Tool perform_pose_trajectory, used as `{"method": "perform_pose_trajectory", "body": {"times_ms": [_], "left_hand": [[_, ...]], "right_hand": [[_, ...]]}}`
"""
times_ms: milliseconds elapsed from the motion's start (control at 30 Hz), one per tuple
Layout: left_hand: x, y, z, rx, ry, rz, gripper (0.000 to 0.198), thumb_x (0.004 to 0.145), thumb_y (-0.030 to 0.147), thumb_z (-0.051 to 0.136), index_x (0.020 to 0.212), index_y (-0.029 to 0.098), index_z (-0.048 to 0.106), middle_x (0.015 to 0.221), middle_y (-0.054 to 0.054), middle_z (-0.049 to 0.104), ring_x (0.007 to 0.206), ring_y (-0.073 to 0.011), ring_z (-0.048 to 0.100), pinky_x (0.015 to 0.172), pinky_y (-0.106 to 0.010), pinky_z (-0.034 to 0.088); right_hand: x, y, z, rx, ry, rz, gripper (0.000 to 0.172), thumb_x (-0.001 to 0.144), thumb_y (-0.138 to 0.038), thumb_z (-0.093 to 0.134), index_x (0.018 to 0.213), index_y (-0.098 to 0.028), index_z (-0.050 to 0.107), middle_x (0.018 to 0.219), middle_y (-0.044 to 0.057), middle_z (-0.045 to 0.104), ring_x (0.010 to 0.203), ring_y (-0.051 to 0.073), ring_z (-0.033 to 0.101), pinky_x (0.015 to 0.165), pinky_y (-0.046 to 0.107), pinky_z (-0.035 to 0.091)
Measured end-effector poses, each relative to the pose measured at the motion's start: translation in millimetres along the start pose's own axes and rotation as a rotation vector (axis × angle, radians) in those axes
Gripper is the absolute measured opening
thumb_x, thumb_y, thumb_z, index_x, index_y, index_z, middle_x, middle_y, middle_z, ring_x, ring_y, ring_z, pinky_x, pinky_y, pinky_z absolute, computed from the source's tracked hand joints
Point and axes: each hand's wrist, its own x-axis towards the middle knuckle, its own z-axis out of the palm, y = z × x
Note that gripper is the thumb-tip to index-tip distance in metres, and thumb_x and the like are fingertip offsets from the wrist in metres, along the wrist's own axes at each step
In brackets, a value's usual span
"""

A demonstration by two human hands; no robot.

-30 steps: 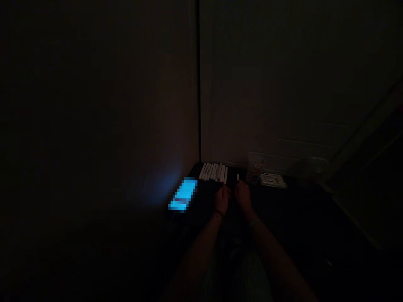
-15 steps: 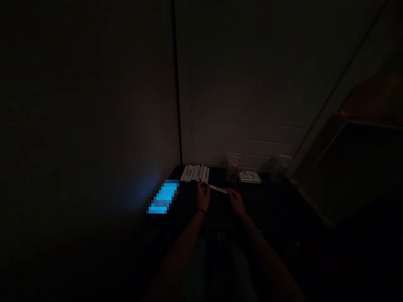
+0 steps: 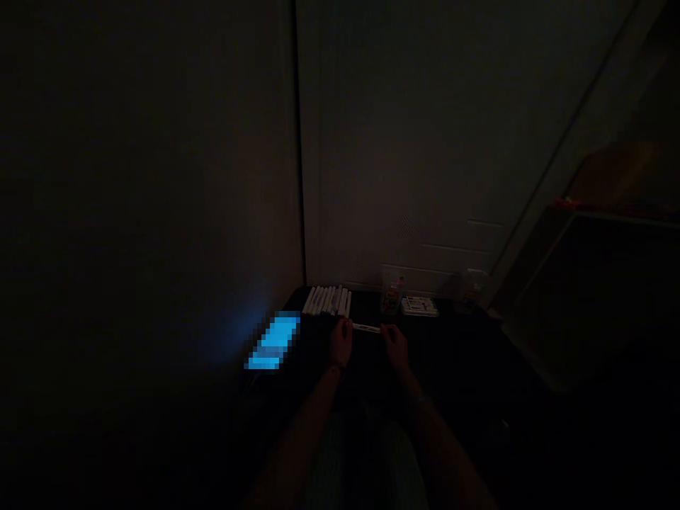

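The room is very dark. My left hand (image 3: 340, 341) and my right hand (image 3: 394, 345) hold a thin white marker (image 3: 366, 328) between them, one hand closed on each end, level above a dark table (image 3: 451, 354). A row of several white markers (image 3: 328, 300) lies just beyond my left hand near the wall corner. A glowing blue screen (image 3: 273, 342) lies to the left of my left hand.
A small jar (image 3: 392, 297), a flat white packet (image 3: 419, 306) and another dim container (image 3: 470, 290) stand at the back of the table by the wall. A dark box-like piece of furniture (image 3: 600, 283) is at the right.
My hands drew apart and now hold a white marker stretched between them; a second ago they were close together. The view has shifted to the right.
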Motion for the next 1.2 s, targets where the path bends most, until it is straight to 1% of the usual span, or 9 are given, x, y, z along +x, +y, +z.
{"method": "perform_pose_trajectory", "body": {"times_ms": [100, 167, 333, 400, 533, 667, 833, 1033, 1200], "left_hand": [[0.5, -1.3, -1.4, 0.014, -0.003, 0.02, 0.029, 0.078, 0.041, 0.039, 0.087, 0.018, 0.055, 0.084, -0.005, 0.06, 0.078, -0.0147, 0.055, 0.074, -0.026, 0.04], [0.9, -3.0, -1.7, 0.021, -0.002, 0.011, 0.03, 0.079, 0.04, 0.037, 0.09, 0.018, 0.054, 0.084, -0.005, 0.06, 0.078, -0.0153, 0.055, 0.073, -0.027, 0.041], [2.0, -6.7, -0.1, 0.034, 0.001, -0.077, 0.029, 0.081, 0.039, 0.033, 0.093, 0.019, 0.051, 0.078, -0.005, 0.059, 0.075, -0.016, 0.055, 0.07, -0.027, 0.04], [2.1, -7.5, 0.7, 0.034, -0.003, -0.089, 0.028, 0.081, 0.038, 0.033, 0.092, 0.019, 0.051, 0.078, -0.005, 0.059, 0.073, -0.0155, 0.055, 0.069, -0.027, 0.04], [1.2, -8.2, 1.7, 0.048, -0.025, -0.081, 0.029, 0.082, 0.039, 0.032, 0.091, 0.019, 0.051, 0.078, -0.004, 0.059, 0.07, -0.0139, 0.054, 0.065, -0.025, 0.039], [0.0, -8.7, 1.2, 0.093, -0.086, -0.07, 0.032, 0.082, 0.041, 0.03, 0.09, 0.018, 0.051, 0.071, -0.003, 0.057, 0.063, -0.0124, 0.052, 0.06, -0.023, 0.037], [0.0, -9.9, 0.8, 0.099, -0.073, -0.033, 0.034, 0.083, 0.042, 0.029, 0.091, 0.018, 0.05, 0.068, -0.002, 0.055, 0.061, -0.0112, 0.051, 0.058, -0.021, 0.036], [1.2, -10.3, 1.8, 0.086, -0.031, -0.045, 0.034, 0.083, 0.041, 0.029, 0.094, 0.017, 0.051, 0.068, -0.002, 0.056, 0.06, -0.0105, 0.051, 0.058, -0.021, 0.037], [1.2, -8.4, 1.0, 0.086, -0.059, -0.061, 0.033, 0.083, 0.041, 0.029, 0.094, 0.017, 0.05, 0.072, -0.003, 0.057, 0.064, -0.012, 0.053, 0.061, -0.023, 0.038]], "right_hand": [[-0.9, 1.8, 1.4, -0.261, 0.041, -0.052, 0.04, 0.084, -0.043, 0.027, 0.091, -0.02, 0.059, 0.088, 0.007, 0.061, 0.087, 0.019, 0.053, 0.079, 0.03, 0.035], [-0.5, 3.7, 2.2, -0.372, 0.06, -0.029, 0.041, 0.087, -0.038, 0.022, 0.092, -0.019, 0.058, 0.09, 0.008, 0.061, 0.088, 0.019, 0.053, 0.079, 0.03, 0.034], [1.5, 4.8, 4.9, -0.479, 0.061, 0.024, 0.039, 0.086, -0.038, 0.026, 0.089, -0.017, 0.059, 0.089, 0.012, 0.061, 0.087, 0.02, 0.054, 0.077, 0.03, 0.033], [2.1, 3.0, 4.4, -0.397, 0.041, 0.027, 0.041, 0.085, -0.041, 0.026, 0.085, -0.018, 0.06, 0.086, 0.01, 0.062, 0.082, 0.019, 0.055, 0.073, 0.028, 0.035], [3.0, -0.6, 0.2, -0.042, -0.038, 0.026, 0.047, 0.082, -0.05, 0.027, 0.08, -0.017, 0.06, 0.077, 0.004, 0.062, 0.07, 0.015, 0.053, 0.062, 0.023, 0.036], [4.2, 0.1, -1.9, 0.195, -0.005, 0.08, 0.049, 0.077, -0.055, 0.034, 0.072, -0.013, 0.059, 0.064, 0.001, 0.057, 0.061, 0.012, 0.047, 0.054, 0.02, 0.034], [4.7, 3.1, -1.0, 0.235, -0.001, 0.083, 0.046, 0.073, -0.054, 0.04, 0.063, -0.013, 0.058, 0.056, 0.0, 0.052, 0.054, 0.01, 0.042, 0.05, 0.02, 0.031], [3.7, 4.1, 1.0, 0.247, -0.04, 0.093, 0.046, 0.073, -0.052, 0.039, 0.066, -0.012, 0.061, 0.063, 0.002, 0.058, 0.059, 0.013, 0.046, 0.051, 0.02, 0.032], [4.9, 5.2, 2.2, 0.235, -0.023, 0.096, 0.042, 0.074, -0.049, 0.04, 0.065, -0.013, 0.059, 0.058, 0.001, 0.054, 0.054, 0.011, 0.043, 0.049, 0.019, 0.03]]}}
